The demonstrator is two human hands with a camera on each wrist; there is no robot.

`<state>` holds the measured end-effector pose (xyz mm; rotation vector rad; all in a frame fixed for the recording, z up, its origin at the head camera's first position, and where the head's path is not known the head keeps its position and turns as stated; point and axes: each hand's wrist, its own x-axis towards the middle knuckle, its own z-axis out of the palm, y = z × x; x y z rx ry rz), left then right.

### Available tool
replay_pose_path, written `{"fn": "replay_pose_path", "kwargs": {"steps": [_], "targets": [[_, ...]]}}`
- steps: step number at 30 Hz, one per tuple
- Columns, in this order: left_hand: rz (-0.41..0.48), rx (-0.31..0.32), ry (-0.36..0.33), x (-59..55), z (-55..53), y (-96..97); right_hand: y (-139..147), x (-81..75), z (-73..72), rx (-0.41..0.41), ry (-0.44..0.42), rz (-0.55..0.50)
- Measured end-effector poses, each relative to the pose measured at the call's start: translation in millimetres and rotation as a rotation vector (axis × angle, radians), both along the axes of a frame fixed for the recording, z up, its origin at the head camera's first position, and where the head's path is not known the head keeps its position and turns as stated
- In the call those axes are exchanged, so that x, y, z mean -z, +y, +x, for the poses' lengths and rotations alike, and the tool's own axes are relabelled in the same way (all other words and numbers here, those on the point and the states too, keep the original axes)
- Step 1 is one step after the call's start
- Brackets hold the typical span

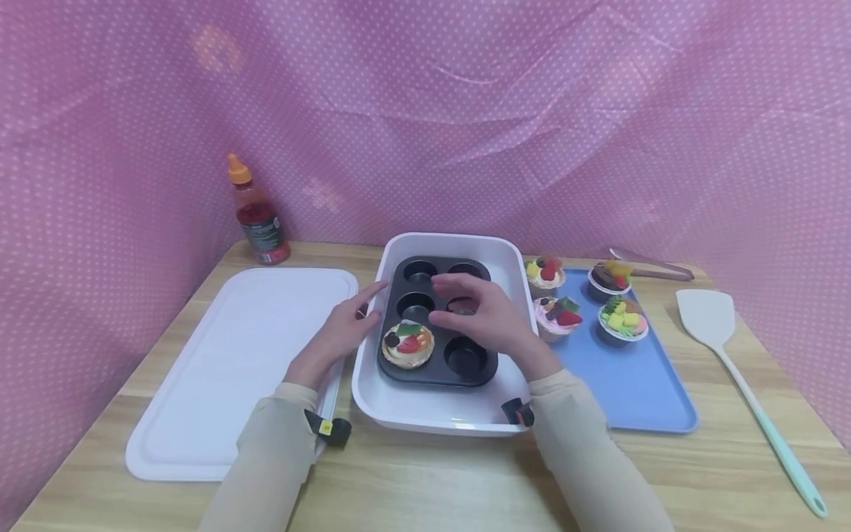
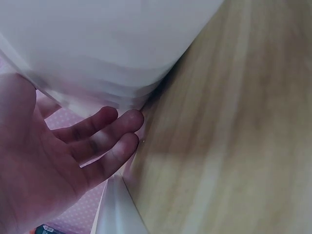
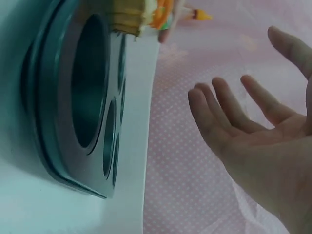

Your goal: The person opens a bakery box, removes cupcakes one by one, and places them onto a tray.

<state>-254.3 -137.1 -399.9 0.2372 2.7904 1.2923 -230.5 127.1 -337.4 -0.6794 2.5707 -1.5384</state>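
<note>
A black muffin tin (image 1: 432, 295) lies inside a white basin (image 1: 439, 410). One fruit tart (image 1: 408, 345), topped with strawberry and cream, sits at the tin's near-left cup. My right hand (image 1: 488, 314) hovers over the right side of the tin; in the right wrist view its fingers (image 3: 234, 105) are loosely bent and hold nothing. At the basin's left side is my left hand (image 1: 335, 336), thumb toward the rim. The left wrist view shows its fingers (image 2: 112, 151) relaxed beside the basin's outer wall (image 2: 97, 39); whether they touch it I cannot tell.
On the right, a blue tray (image 1: 618, 384) carries several decorated cupcakes (image 1: 623, 321). Beyond it lie tongs (image 1: 654, 264) and a white spatula (image 1: 708, 314) with a mint handle. A white cutting board (image 1: 233, 369) lies left, with a sauce bottle (image 1: 259, 218) behind. Pink cloth (image 1: 425, 111) hangs around the table.
</note>
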Motion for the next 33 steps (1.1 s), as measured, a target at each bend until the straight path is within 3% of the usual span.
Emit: {"fn": "replay_pose_path", "kwargs": {"steps": [12, 22, 33], "targets": [[0.003, -0.004, 0.049, 4.2, -2.4, 0.4, -11.4, 10.6, 4.3, -0.017, 0.015, 0.166], [0.005, 0.000, 0.055, 2.8, -0.7, -0.6, -18.0, 17.6, -0.2, -0.043, 0.003, 0.248], [0.010, 0.003, 0.057, 8.6, -2.6, 0.6, -23.2, 27.0, -4.6, -0.109, -0.021, 0.287]]}}
